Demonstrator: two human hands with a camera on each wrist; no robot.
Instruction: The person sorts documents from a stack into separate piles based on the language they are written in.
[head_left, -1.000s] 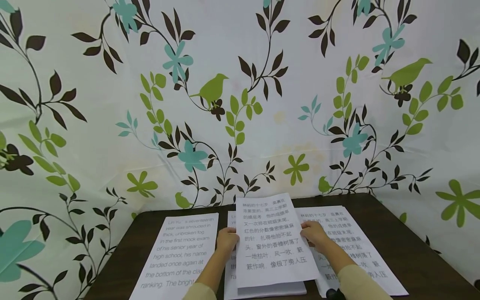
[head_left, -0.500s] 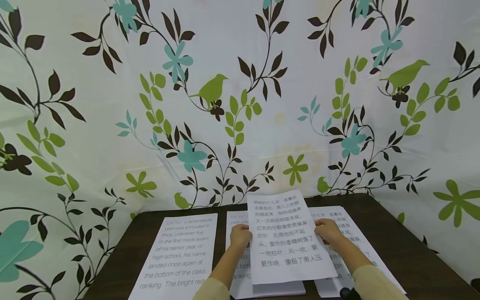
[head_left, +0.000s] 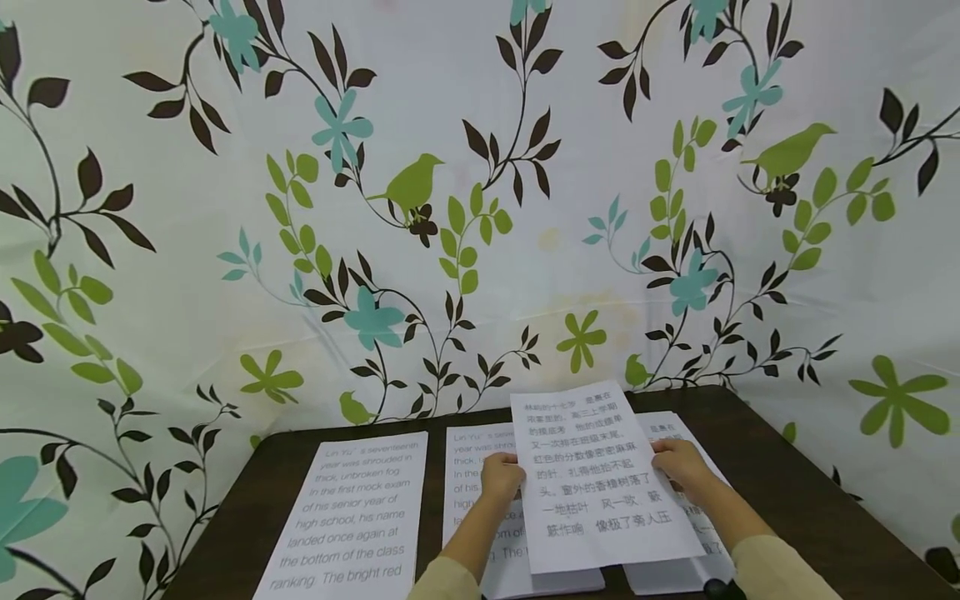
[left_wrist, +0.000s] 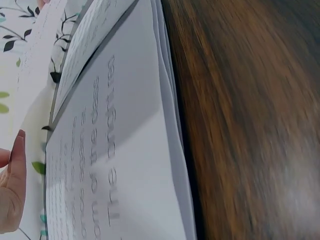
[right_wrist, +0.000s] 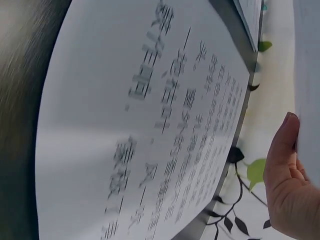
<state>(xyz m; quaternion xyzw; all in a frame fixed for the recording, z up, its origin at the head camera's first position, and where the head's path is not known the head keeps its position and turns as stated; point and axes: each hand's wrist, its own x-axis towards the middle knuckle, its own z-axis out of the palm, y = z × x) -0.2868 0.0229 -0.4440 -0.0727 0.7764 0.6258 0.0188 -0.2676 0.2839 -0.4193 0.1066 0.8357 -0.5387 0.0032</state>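
A white sheet printed with Chinese characters [head_left: 588,492] is held up off the table and tilted toward me, whether single or several sheets I cannot tell. My left hand [head_left: 501,482] pinches its left edge and my right hand [head_left: 684,468] its right edge. Beneath it lies the middle stack of English-printed paper [head_left: 467,479], partly covered. The right stack with Chinese print [head_left: 667,577] is half hidden behind the held sheet and right arm. In the right wrist view the thumb of the right hand [right_wrist: 287,185] lies against the held sheet [right_wrist: 311,90], above the right stack.
Another stack of English-printed paper [head_left: 345,517] lies at the left of the dark wooden table [head_left: 802,500]. A patterned cloth or wall covering [head_left: 525,275] rises behind the table's far edge. A small black object [head_left: 720,588] shows by the right sleeve.
Both hands have carried the held sheet to the right, from over the middle stack toward the right stack. More of the middle stack's English print shows. The head view has shifted slightly.
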